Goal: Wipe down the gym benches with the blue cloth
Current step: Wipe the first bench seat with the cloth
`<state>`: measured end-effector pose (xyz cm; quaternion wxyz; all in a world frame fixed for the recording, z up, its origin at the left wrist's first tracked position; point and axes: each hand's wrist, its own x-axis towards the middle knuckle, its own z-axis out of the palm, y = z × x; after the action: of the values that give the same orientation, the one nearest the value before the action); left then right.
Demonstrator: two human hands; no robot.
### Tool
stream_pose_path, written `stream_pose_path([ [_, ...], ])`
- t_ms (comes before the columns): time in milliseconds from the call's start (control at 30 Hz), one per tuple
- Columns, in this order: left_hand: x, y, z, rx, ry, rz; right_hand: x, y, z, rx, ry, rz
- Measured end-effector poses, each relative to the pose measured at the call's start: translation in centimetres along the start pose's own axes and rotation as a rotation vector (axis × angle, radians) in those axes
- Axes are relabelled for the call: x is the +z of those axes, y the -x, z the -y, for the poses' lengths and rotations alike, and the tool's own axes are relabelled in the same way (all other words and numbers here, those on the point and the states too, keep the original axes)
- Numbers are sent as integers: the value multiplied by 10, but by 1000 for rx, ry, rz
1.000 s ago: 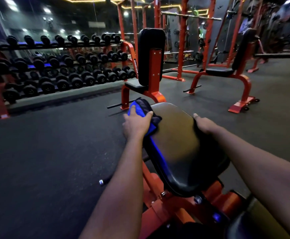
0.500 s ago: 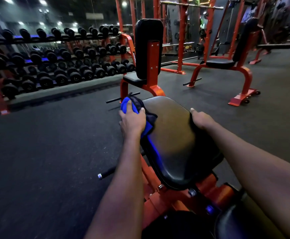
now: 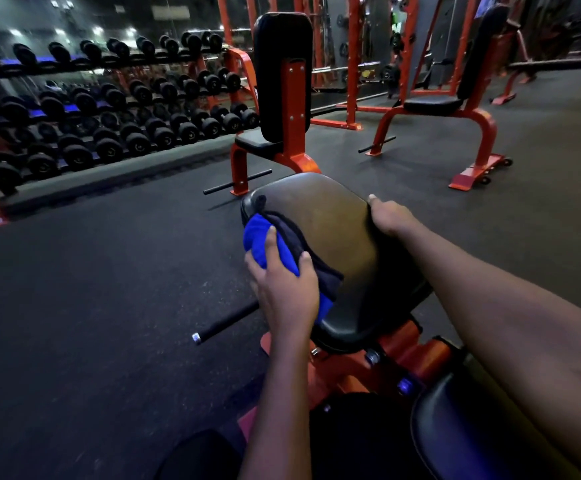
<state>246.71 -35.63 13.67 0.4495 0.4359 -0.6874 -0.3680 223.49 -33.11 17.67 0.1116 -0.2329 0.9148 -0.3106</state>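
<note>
1. Three gym benches are in view, all with orange frames and black pads: the near bench under the hands, a second bench just ahead with its back pad upright, and a third bench further off to the right.
2. There is one blue cloth, bunched, with a darker fold lying toward the middle of the pad.
3. Two bare hands show, both on the near bench's seat pad.
4. The cloth sits on the left edge of the seat pad, draped partly over that edge, near the front left corner.
5. The left hand lies on top of the cloth, fingers curled round it and thumb across it, gripping it against the pad's left edge.
6. The right hand is on the opposite, right edge of the pad, well apart from the cloth, its thumb straight along the top and its fingers wrapped over the side.
7. A black peg juts from the near bench's frame to the left, below the left hand, above the dark floor.
8. A dumbbell rack along the left wall holds rows of black dumbbells on several tiers; they are too many and too dim to count.
</note>
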Motion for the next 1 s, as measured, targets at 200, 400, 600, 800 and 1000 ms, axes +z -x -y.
stream_pose_path([
  [200,-3,-81,-22,-50,-101,25,-2,1,-1,-11,-6,7],
  [400,-1,-31,-9,54,-85,-39,-2,1,-2,-29,-11,-1],
  [600,1,81,11,309,-255,-55,-4,7,-3,-39,-12,13],
  [800,-1,77,15,303,-204,-15,-7,8,-6,-59,-27,47],
  [1000,-5,-43,-23,67,-334,117,-9,10,-8,-78,-49,68],
])
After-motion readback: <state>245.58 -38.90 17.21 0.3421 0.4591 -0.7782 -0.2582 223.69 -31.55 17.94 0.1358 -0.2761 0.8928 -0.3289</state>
